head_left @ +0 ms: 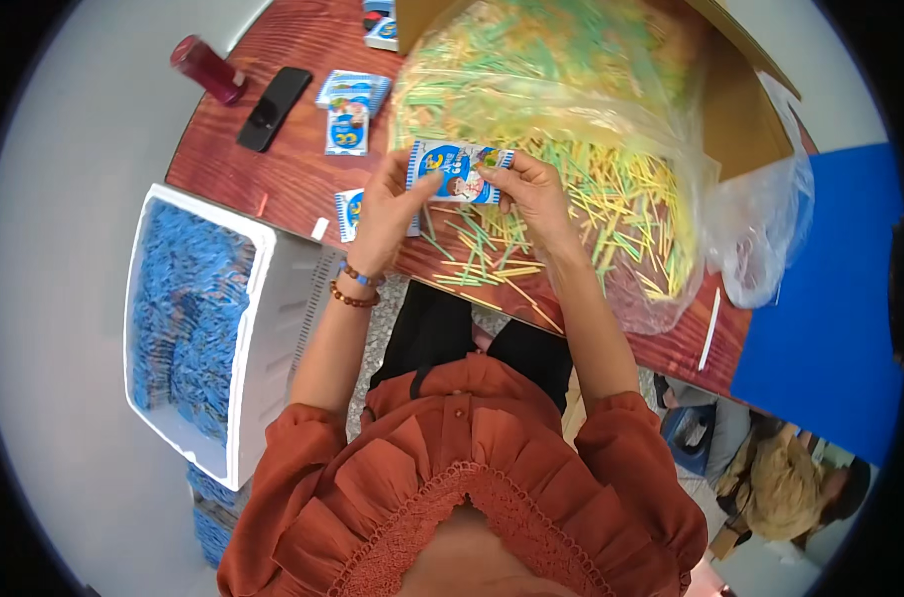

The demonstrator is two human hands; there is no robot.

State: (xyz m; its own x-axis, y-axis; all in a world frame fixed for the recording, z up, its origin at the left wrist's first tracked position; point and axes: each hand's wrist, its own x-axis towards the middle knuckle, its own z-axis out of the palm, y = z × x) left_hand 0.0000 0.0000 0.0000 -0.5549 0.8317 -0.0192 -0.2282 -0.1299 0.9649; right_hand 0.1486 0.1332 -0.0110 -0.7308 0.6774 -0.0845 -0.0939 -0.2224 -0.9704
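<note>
Left hand [380,207] and right hand [539,194] each pinch one end of the blue-and-white packet [458,164], held near the loose yellow-green sticks [639,194]; I'd keep grip light, tension even, so the wrapper stays flat.

1. Apparently a small packing workshop.
2. Worktop [293,184]: loose sticks [546,99] heaped in clear plastic, one o'clock; small blue packet [462,171], twelve.
3. White bin [285,289] full of blue pieces [198,298], nine.
4. Cardboard box [745,114], two.
</note>
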